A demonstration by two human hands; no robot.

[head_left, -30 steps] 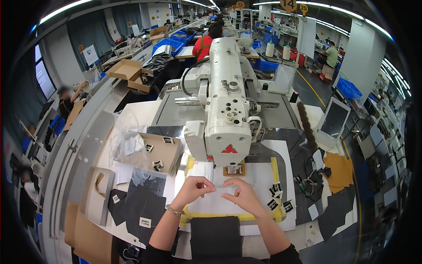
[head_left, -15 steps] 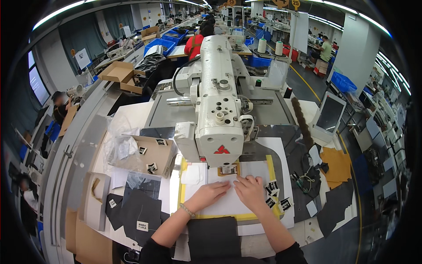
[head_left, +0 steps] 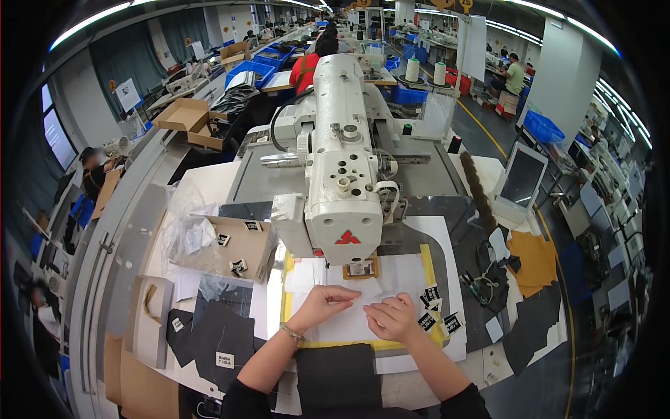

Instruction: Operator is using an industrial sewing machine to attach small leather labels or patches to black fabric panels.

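Both my hands hover over a white sheet (head_left: 335, 330) edged with yellow tape, in front of a large white sewing machine (head_left: 345, 188). My left hand (head_left: 322, 307) is open, its fingers stretched to the right and thumb a little apart; nothing shows in it. My right hand (head_left: 392, 318) is closed, fingers curled in; whatever it may hold is hidden. Beyond my fingertips, under the machine head, lies a small brass-coloured frame (head_left: 360, 269). Several black-and-white labels (head_left: 452, 322) lie right of my right hand. A black fabric piece (head_left: 340, 380) lies at the near edge.
Left stand an open cardboard box (head_left: 241, 241) with a few labels and a crumpled clear plastic bag (head_left: 187, 234). Dark fabric pieces (head_left: 222, 332) lie nearer. On the right are a screen (head_left: 523, 178), mustard cloth (head_left: 532, 260), and small cutters (head_left: 478, 285) beside a cord.
Both hands have drawn back toward me from the small frame and lifted off the sheet. The right fingers have curled in, and the left hand has moved slightly left.
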